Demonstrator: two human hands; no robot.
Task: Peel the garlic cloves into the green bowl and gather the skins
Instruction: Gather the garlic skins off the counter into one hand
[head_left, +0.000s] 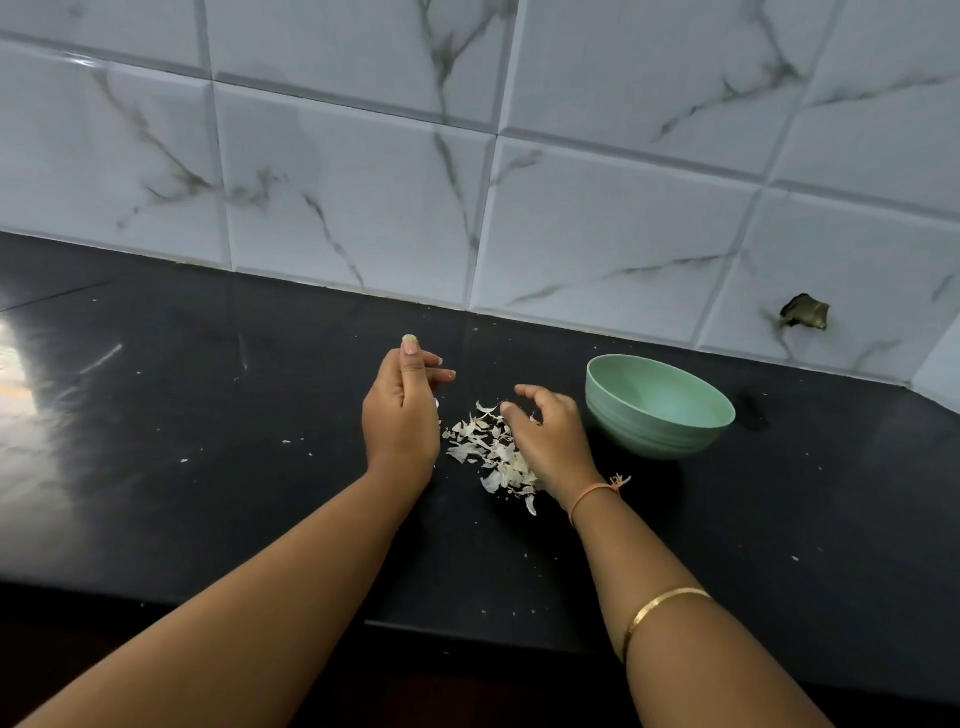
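A glossy black surface (208, 415) runs back to a white, grey-veined tile wall (363, 182). Near its back edge, at right, stands the green bowl (649, 431), its bottom hidden by the near rim. Garlic skins (488, 447) lie heaped beside it. The right hand (550, 441) has its fingers curled onto the heap. The left hand (402, 410) is half curled, and whether it holds anything is unclear.

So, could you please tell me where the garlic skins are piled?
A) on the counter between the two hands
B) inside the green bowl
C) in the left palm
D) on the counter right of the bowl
A: the garlic skins lie heaped on the black counter between the left hand and the right hand, while the green bowl stands to their right.
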